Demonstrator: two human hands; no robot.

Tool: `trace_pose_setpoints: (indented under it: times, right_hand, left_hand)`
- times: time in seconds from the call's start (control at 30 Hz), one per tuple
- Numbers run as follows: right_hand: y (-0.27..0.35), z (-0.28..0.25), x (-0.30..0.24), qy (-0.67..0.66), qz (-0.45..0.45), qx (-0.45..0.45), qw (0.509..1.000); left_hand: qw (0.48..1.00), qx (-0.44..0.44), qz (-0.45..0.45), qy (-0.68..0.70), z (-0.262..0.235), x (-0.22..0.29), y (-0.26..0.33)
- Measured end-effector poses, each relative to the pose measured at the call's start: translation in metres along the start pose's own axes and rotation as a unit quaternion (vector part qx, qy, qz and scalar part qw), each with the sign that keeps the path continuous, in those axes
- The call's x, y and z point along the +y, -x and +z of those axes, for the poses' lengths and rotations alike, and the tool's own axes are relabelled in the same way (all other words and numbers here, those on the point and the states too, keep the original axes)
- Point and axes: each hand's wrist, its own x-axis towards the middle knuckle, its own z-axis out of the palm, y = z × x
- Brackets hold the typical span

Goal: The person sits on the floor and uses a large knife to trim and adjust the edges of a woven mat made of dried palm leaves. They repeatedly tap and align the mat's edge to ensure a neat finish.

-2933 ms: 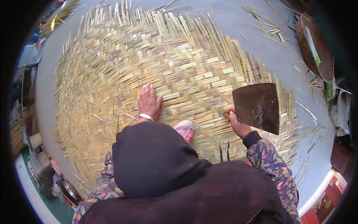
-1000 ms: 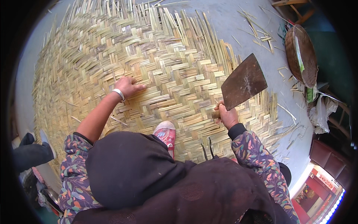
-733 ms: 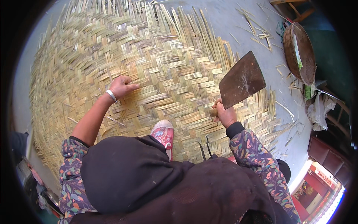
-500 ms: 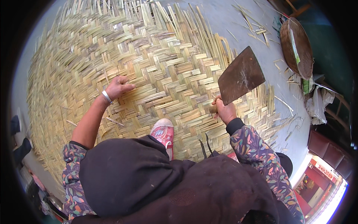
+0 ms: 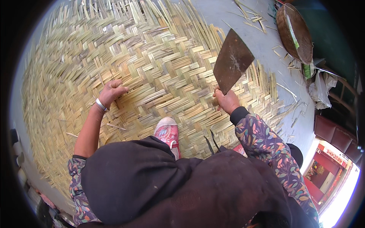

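Observation:
A large woven mat [image 5: 163,79] of split, pale yellow-green strips spreads across the floor under both hands. My right hand [image 5: 227,102] is wrapped round the handle of a cleaver [image 5: 233,62]; its broad, dark, stained blade stands up and away from me above the mat's right part. Over the left part of the weave, my left hand [image 5: 111,92] is closed, thumb against curled fingers. A thin strip sticks up beside it, but what the fingers hold, if anything, is hidden. The two hands are well apart.
My pink embroidered shoe [image 5: 167,133] rests on the mat between my arms. Loose strips [image 5: 253,17] litter the grey floor at the far right, near a round brown basket [image 5: 294,34]. A whitish bag [image 5: 322,89] lies below the basket, with a dark red padded piece [image 5: 334,133] nearer me.
The cleaver has turned, its blade now narrower to view and pointing farther away. My left hand remains closed, a little lower and left in the picture. The whole view has shifted slightly.

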Motion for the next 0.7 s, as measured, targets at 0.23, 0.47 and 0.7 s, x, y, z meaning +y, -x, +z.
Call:
trace_pose_setpoints:
  times: [0.23,0.47,0.7]
  right_hand:
    - [0.000,-0.009,-0.021,0.081,0.013,-0.056,0.995]
    - [0.022,-0.006,-0.030,0.259,-0.149,-0.037,0.954]
    - [0.035,0.012,-0.047,0.272,-0.159,-0.136,0.939]
  left_hand:
    - [0.982,-0.038,-0.032,-0.180,-0.002,0.021,-0.004]
    - [0.850,-0.001,-0.068,-0.522,0.038,0.062,-0.024]
    - [0.818,0.093,-0.093,-0.559,0.068,0.059,-0.020]
